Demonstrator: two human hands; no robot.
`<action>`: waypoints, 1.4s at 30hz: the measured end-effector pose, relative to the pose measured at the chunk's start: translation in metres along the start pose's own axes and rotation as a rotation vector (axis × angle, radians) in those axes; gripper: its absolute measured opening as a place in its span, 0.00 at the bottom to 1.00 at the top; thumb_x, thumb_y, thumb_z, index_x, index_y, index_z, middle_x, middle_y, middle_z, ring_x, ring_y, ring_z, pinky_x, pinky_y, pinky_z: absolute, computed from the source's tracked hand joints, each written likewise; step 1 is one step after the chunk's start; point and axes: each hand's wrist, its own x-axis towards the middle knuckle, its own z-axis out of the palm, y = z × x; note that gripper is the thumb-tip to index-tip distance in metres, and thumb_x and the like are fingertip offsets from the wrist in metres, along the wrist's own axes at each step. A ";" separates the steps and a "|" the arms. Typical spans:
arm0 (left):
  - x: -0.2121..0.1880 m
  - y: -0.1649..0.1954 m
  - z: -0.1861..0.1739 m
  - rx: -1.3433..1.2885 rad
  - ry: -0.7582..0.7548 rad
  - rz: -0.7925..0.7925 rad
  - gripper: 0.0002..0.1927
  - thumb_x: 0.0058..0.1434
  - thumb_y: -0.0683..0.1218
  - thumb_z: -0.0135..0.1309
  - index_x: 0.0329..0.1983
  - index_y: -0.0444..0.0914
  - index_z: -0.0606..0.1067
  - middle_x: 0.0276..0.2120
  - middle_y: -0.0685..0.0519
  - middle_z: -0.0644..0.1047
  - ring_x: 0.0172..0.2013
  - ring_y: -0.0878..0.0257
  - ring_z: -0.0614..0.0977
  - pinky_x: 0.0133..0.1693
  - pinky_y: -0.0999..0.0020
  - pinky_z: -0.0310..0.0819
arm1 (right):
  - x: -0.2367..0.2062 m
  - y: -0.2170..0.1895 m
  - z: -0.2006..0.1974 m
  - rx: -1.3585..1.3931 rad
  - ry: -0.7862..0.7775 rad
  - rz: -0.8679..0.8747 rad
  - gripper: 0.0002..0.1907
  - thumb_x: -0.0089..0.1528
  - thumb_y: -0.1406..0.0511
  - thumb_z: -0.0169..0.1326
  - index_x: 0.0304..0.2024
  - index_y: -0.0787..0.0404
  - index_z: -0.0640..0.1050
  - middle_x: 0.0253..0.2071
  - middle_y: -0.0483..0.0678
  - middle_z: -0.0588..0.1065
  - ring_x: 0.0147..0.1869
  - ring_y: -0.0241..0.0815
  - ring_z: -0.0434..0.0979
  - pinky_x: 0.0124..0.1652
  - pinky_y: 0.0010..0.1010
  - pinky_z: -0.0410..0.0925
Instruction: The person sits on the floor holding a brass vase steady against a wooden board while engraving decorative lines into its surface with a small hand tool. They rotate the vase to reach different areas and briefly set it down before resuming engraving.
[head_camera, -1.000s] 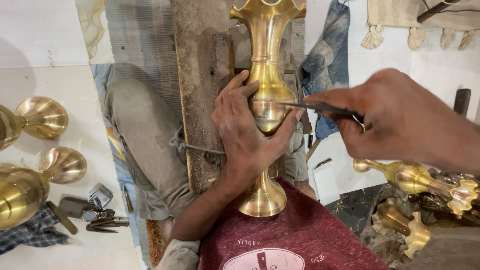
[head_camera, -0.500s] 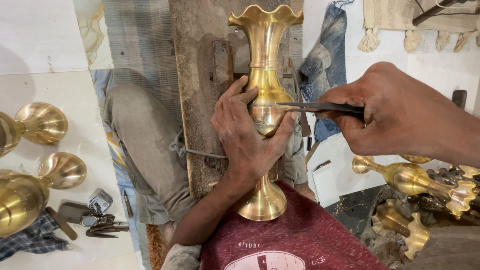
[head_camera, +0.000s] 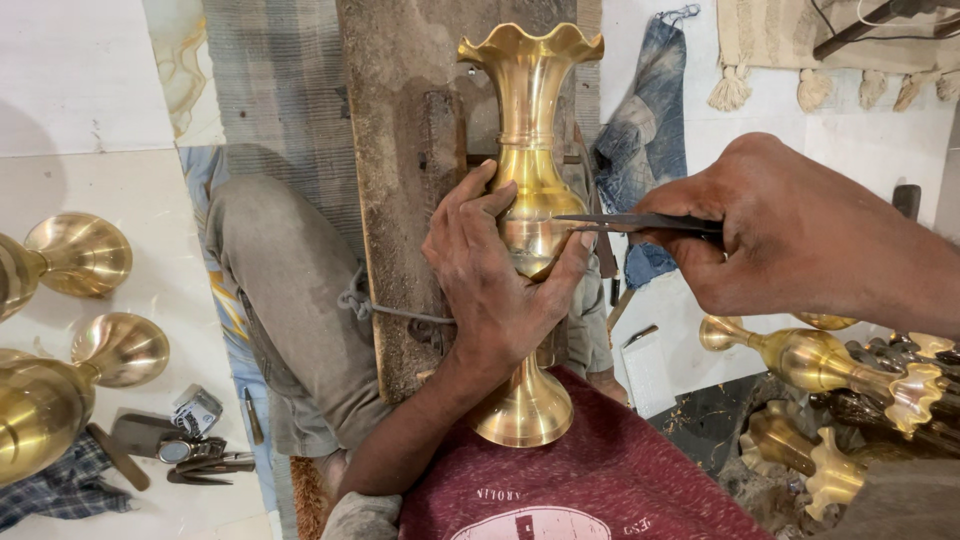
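Lying lengthwise on a worn wooden plank (head_camera: 400, 200), the brass vase (head_camera: 530, 170) points its fluted mouth away from the person and rests its round foot against the maroon shirt (head_camera: 600, 490). The left hand (head_camera: 490, 280) wraps the bulging belly from the left, fingers curled tight around it. The right hand (head_camera: 780, 240) comes in from the right, pinching a thin dark tool (head_camera: 620, 222) whose tip touches the belly beside the left thumb. More brass vases (head_camera: 830, 365) lie at right, brass bowls (head_camera: 80, 255) at left.
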 end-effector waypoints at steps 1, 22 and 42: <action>0.000 0.000 0.000 0.005 -0.002 0.003 0.39 0.57 0.59 0.70 0.58 0.30 0.67 0.63 0.35 0.68 0.67 0.44 0.68 0.65 0.40 0.55 | 0.001 -0.001 -0.001 -0.026 -0.008 0.015 0.18 0.53 0.70 0.59 0.46 0.55 0.86 0.07 0.52 0.69 0.07 0.42 0.61 0.14 0.38 0.54; 0.006 -0.019 -0.024 -0.086 -0.190 0.142 0.53 0.43 0.59 0.75 0.65 0.32 0.61 0.67 0.35 0.60 0.69 0.38 0.61 0.68 0.38 0.52 | 0.028 -0.018 -0.019 -0.559 -0.197 -0.318 0.22 0.61 0.70 0.51 0.57 0.75 0.75 0.26 0.56 0.77 0.20 0.41 0.76 0.15 0.30 0.69; 0.005 -0.028 -0.017 -0.112 -0.151 0.167 0.54 0.46 0.61 0.74 0.67 0.36 0.57 0.66 0.36 0.60 0.68 0.39 0.61 0.67 0.38 0.51 | 0.026 -0.030 -0.014 -0.180 -0.271 0.213 0.09 0.63 0.72 0.52 0.40 0.71 0.81 0.20 0.53 0.76 0.21 0.43 0.73 0.20 0.37 0.67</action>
